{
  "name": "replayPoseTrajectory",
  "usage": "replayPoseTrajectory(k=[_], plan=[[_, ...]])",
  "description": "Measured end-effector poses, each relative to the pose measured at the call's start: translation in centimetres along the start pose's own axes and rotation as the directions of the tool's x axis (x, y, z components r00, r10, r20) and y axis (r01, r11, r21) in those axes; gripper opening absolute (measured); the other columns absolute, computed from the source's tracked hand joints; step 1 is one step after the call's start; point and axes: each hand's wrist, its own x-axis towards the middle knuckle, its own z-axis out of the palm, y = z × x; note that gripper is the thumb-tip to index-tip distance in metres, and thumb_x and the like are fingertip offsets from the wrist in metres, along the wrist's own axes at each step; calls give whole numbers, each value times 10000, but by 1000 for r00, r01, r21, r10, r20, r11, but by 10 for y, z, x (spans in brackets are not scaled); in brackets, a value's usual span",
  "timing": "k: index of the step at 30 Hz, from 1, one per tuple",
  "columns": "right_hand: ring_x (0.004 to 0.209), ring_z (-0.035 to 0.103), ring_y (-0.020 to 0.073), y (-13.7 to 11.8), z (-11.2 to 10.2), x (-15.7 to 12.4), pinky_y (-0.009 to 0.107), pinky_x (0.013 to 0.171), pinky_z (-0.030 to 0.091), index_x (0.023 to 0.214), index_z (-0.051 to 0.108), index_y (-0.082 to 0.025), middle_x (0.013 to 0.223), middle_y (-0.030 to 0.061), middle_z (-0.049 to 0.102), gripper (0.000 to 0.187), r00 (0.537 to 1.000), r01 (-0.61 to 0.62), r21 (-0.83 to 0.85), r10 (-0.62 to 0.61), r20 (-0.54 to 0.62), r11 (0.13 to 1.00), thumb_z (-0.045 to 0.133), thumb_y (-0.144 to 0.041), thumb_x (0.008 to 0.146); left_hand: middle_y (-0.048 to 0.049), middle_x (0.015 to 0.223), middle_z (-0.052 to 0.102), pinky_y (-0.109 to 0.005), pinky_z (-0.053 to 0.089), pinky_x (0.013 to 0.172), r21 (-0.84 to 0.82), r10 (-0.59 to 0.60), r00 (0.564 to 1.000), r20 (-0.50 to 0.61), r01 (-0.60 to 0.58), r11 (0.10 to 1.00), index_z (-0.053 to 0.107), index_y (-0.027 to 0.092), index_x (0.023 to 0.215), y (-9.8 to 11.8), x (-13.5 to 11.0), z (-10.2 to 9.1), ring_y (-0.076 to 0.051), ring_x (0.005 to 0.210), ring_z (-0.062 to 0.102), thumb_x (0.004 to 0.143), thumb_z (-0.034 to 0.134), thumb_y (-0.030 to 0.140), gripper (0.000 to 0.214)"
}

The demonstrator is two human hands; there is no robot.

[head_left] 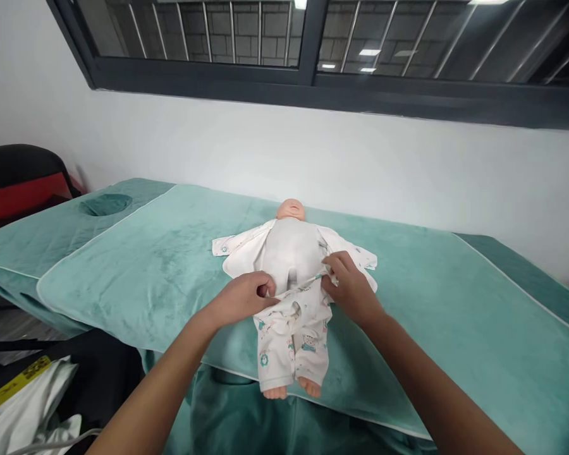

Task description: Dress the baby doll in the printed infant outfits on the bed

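A baby doll (291, 249) lies on its back on a teal blanket (171, 265), head toward the wall and bare feet at the near edge. It wears white printed trousers (291, 341); a white printed top (348, 253) lies spread open under its bare torso. My left hand (244, 297) is closed on the trousers' waistband at the doll's left hip. At the other hip, my right hand (346, 284) pinches the waistband with its fingers together.
The blanket covers a teal padded table (526, 272) with a face hole (107, 203) at its left end, set against a white wall under a dark-framed window. A black and red chair (19, 180) stands at the left. White cloth and a yellow-tagged bag (23, 392) lie at lower left.
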Motion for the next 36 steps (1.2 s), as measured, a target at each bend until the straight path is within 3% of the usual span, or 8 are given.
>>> replayPoseTrajectory(k=[4, 10, 13, 18, 21, 26, 31, 36], plan=[[1412, 327, 290, 4, 20, 21, 466, 1165, 300, 1314, 503, -133, 1499, 151, 378, 504, 997, 64, 77, -60, -48, 995, 449, -139, 813, 44, 792, 638, -247, 343, 587, 172, 24, 1000, 15, -26, 985, 658, 304, 1033, 7, 2, 0, -158, 712, 570, 785, 635, 364, 256], [1499, 119, 240, 20, 39, 27, 483, 1229, 144, 1534, 257, -180, 1619, 64, 144, 741, 988, -66, 335, 14, 157, 940, 469, -217, 825, -14, 918, 700, -274, 381, 665, 310, 140, 990, -14, -129, 942, 706, 270, 965, 13, 12, 13, -194, 837, 624, 939, 426, 304, 283], [1486, 187, 241, 24, 38, 23, 468, 1226, 169, 1533, 273, -167, 1603, 75, 202, 727, 984, -95, 351, 34, 176, 932, 480, -252, 842, -22, 866, 657, -284, 397, 667, 279, 153, 988, 29, -155, 948, 685, 240, 839, 8, 14, 14, -194, 807, 605, 891, 501, 269, 193], [1424, 348, 251, 24, 34, 19, 479, 1189, 274, 1497, 364, -234, 1540, 47, 367, 654, 986, -138, 325, 99, 134, 935, 507, -277, 861, -83, 1281, 562, -387, 377, 1004, 94, 159, 939, -304, -137, 986, 608, 216, 860, -13, 31, 16, -272, 1225, 488, 920, 481, 350, 195], [1387, 406, 265, 23, 33, 20, 472, 1157, 330, 1459, 425, -241, 1501, 46, 434, 595, 987, -143, 298, 111, 119, 944, 520, -301, 874, -98, 1329, 569, -366, 360, 1035, -124, 83, 940, -332, -130, 984, 535, 214, 845, -24, 51, 16, -265, 1325, 439, 914, 472, 334, 152], [1192, 587, 291, 23, 24, 34, 462, 1009, 447, 1320, 569, -229, 1337, 64, 605, 428, 988, -90, 135, 72, 136, 987, 462, -259, 906, -65, 973, 684, -330, 415, 811, -45, -31, 912, -409, 13, 999, 513, 221, 820, -26, 83, 8, -255, 965, 617, 890, 489, 369, 166], [1052, 640, 279, 42, 28, 65, 422, 917, 452, 1153, 655, -228, 1144, 52, 702, 344, 990, -101, 163, 83, 114, 981, 434, -217, 890, 9, 662, 568, -278, 335, 636, 9, -77, 876, -477, 92, 996, 547, 221, 798, -27, 118, -6, -185, 666, 522, 870, 520, 386, 182], [907, 635, 203, 65, 58, 80, 324, 814, 480, 1047, 635, -200, 1026, 47, 699, 275, 934, -318, 648, 344, 92, 692, 506, -365, 869, 38, 620, 506, -247, 320, 594, -358, -196, 883, -427, 35, 933, 564, 188, 736, -47, 141, 2, -131, 610, 449, 777, 639, 494, 317]])
